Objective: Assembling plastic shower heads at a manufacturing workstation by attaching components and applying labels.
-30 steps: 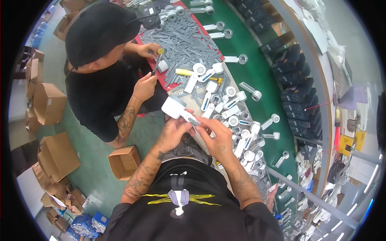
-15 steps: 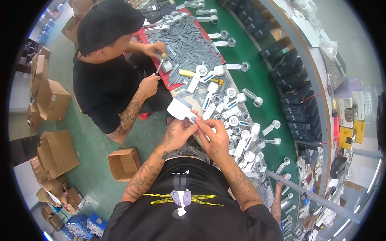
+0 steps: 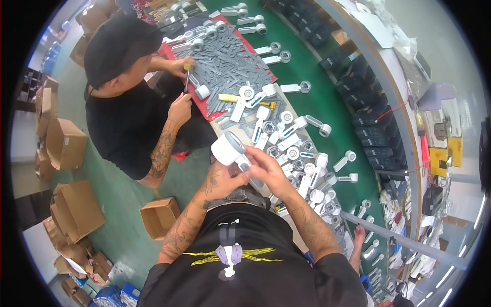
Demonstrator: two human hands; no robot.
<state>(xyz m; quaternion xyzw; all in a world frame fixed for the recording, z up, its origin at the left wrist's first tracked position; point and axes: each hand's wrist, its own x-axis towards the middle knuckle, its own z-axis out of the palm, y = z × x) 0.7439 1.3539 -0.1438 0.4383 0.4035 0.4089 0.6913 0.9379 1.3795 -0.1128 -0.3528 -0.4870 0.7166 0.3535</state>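
Between my hands, above the near edge of the workbench, is a white shower head [image 3: 223, 150] with a grey rim and a short handle stub. My left hand [image 3: 223, 180] is closed around it from below, thumb by the stub. My right hand [image 3: 267, 169] grips it from the right, fingers at the rim and stub; some fingertips are hidden behind it. Several white shower heads [image 3: 292, 153] lie heaped on the bench just beyond my right hand. A yellow-handled hammer [image 3: 229, 97] lies farther off among them.
A co-worker in a black cap [image 3: 118, 48] sits at left, holding a rod-like tool [image 3: 187, 77] beside another shower head [image 3: 203, 92]. Grey strips [image 3: 225, 66] cover the red mat. More shower heads line the green surface [image 3: 302, 115]. An open carton [image 3: 159, 217] stands on the floor.
The shower head in my hands has turned, so its grey rim now shows on the right. My right fingers have shifted up toward the rim. The co-worker's tool has changed angle.
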